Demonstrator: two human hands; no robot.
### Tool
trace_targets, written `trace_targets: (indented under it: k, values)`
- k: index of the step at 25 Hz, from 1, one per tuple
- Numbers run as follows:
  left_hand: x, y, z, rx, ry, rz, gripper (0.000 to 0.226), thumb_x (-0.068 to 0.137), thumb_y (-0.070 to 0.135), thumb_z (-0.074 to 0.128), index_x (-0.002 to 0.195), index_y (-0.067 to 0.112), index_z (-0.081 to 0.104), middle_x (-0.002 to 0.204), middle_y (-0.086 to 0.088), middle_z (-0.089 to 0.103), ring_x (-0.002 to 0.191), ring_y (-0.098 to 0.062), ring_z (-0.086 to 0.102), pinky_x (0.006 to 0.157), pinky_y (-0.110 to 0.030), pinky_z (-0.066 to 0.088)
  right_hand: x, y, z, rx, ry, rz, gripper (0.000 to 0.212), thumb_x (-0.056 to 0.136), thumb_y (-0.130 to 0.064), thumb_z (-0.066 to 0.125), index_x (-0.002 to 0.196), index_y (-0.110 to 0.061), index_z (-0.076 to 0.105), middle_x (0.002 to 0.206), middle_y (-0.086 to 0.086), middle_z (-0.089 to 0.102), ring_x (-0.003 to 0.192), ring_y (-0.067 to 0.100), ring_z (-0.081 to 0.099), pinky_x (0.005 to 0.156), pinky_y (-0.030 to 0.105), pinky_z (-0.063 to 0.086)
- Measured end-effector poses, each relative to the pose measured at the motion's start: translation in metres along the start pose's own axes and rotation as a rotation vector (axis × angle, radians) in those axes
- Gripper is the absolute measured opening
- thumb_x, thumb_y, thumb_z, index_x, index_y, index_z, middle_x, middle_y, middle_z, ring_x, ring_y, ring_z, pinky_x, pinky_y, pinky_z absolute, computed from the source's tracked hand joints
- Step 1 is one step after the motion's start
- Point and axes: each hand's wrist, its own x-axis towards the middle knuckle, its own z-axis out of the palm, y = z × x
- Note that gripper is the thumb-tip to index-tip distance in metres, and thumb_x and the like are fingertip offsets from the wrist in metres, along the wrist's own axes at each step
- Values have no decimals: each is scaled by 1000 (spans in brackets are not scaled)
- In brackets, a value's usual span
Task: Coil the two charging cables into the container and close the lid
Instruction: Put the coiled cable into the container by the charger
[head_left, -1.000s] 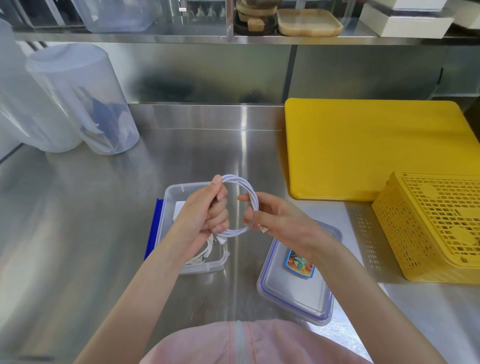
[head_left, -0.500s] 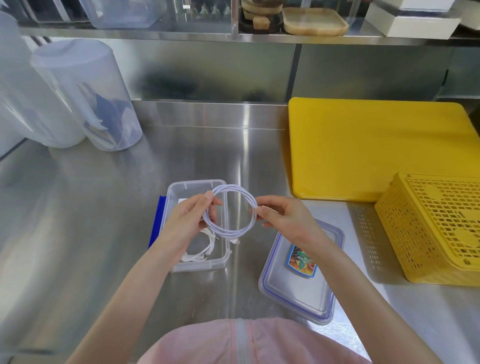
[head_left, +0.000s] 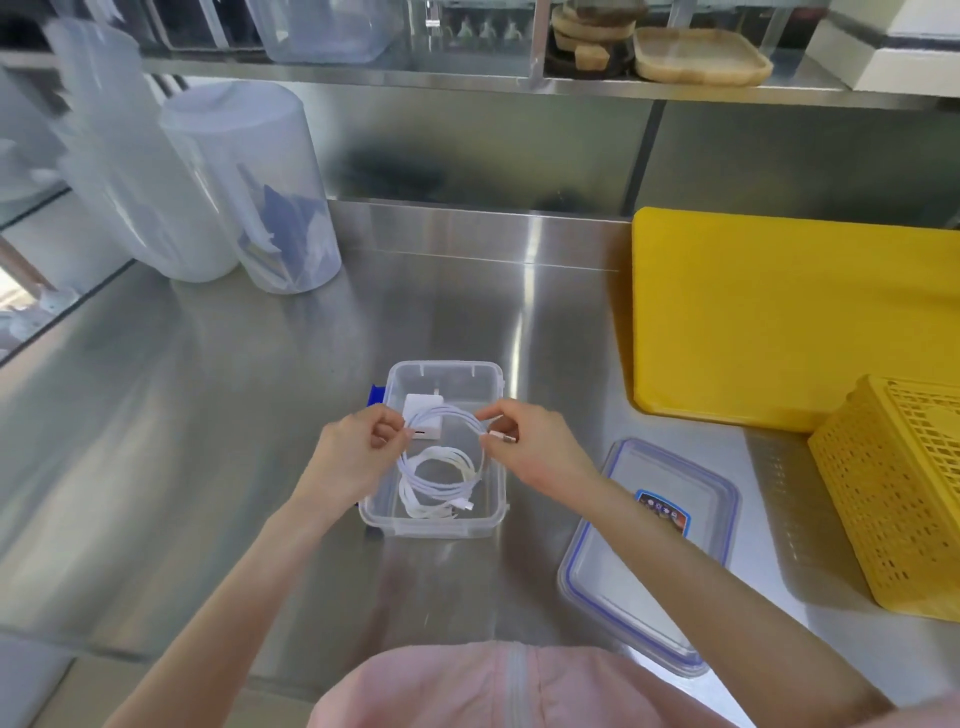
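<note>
While the lid (head_left: 631, 587) lies nearest, at the right, both hands hold the coiled cable (head_left: 470, 478) flat over the container (head_left: 447, 525). The left hand (head_left: 353, 457) and right hand (head_left: 535, 447) pinch opposite sides; the first cable (head_left: 434, 465) lies directly below.

Bright even light, glare streaks on steel counter (head_left: 519, 332), blurred edges

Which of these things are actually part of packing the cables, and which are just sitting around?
In use: coiled cable held by left hand and right hand; second cable; clear container; lid.

Lying about: yellow cutting board; yellow basket; plastic jugs; wooden tray.
</note>
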Motion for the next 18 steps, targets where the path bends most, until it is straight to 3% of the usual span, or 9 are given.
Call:
trace_targets:
  k: [4, 9, 14, 18]
  values:
    - [10, -9, 0, 140, -29, 56, 14, 88, 15, 55, 101, 11, 55, 82, -2, 63, 73, -20, 55, 63, -25, 38, 16, -5, 14, -167, -54, -50, 32, 85, -12, 47, 116, -14, 54, 109, 9, 66, 98, 28, 61, 83, 31, 48]
    - [23, -20, 17, 468, -73, 147, 17, 88, 12, 49, 101, 2, 53, 101, -14, 63, 88, -33, 56, 70, -34, 39, 26, 0, 27, -507, -156, -101, 30, 87, -11, 46, 116, -3, 49, 119, 18, 58, 114, 34, 49, 84, 39, 45]
    - [25, -20, 31, 955, -115, 253, 20, 92, 16, 42, 104, 6, 54, 105, -10, 64, 98, -29, 57, 70, -32, 31, 28, 3, 36, -670, -212, -91, 27, 87, -16, 49, 112, -4, 52, 120, 13, 58, 123, 26, 39, 84, 36, 43]
    - [30, -24, 39, 1106, -141, 236, 19, 90, 14, 46, 102, 13, 59, 103, -5, 67, 102, -23, 55, 71, -29, 23, 30, 8, 41, -694, -202, -98, 27, 88, -20, 49, 110, -6, 55, 118, 10, 58, 122, 23, 38, 83, 34, 43]
